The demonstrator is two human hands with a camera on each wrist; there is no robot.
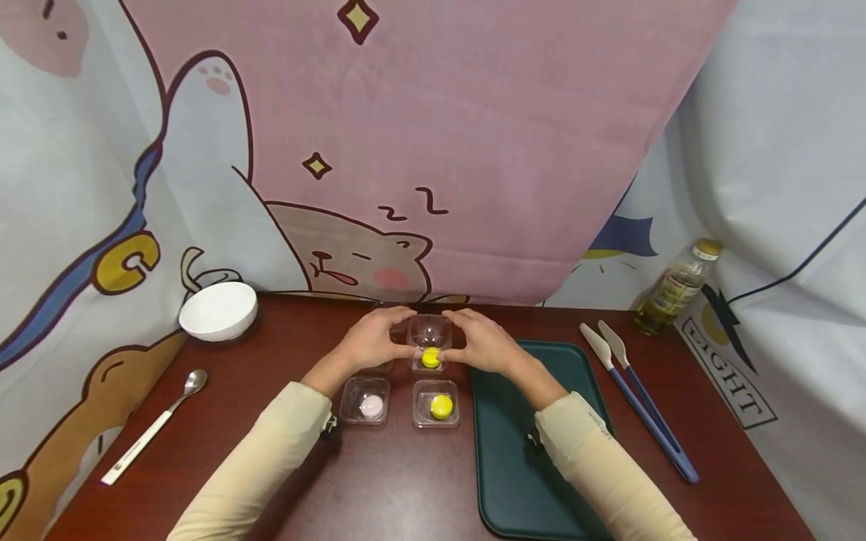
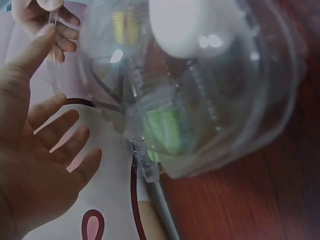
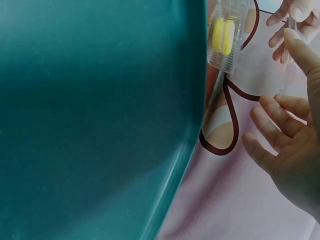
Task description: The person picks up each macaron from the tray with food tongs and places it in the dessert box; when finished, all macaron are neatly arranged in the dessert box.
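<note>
In the head view my left hand [image 1: 373, 338] and right hand [image 1: 489, 342] face each other. Between thumb and fingers they grip opposite sides of a clear plastic lid [image 1: 430, 327], which shows thin and edge-on in the left wrist view. A yellow macaron [image 1: 431, 358] shows just below it, between the thumbs. Nearer to me, a clear box with a white macaron [image 1: 371, 406] stands left of another with a yellow macaron [image 1: 442, 406]. The left wrist view also catches a green macaron [image 2: 162, 130] through clear plastic. Behind my left hand, another clear box is mostly hidden.
A dark green tray [image 1: 501, 451] lies under my right forearm. To its right are blue-handled tongs [image 1: 646, 398] and an oil bottle [image 1: 673, 293]. On the left are a white bowl [image 1: 219, 312] and a spoon [image 1: 155, 427]. A patterned cloth [image 1: 473, 150] rises behind the table.
</note>
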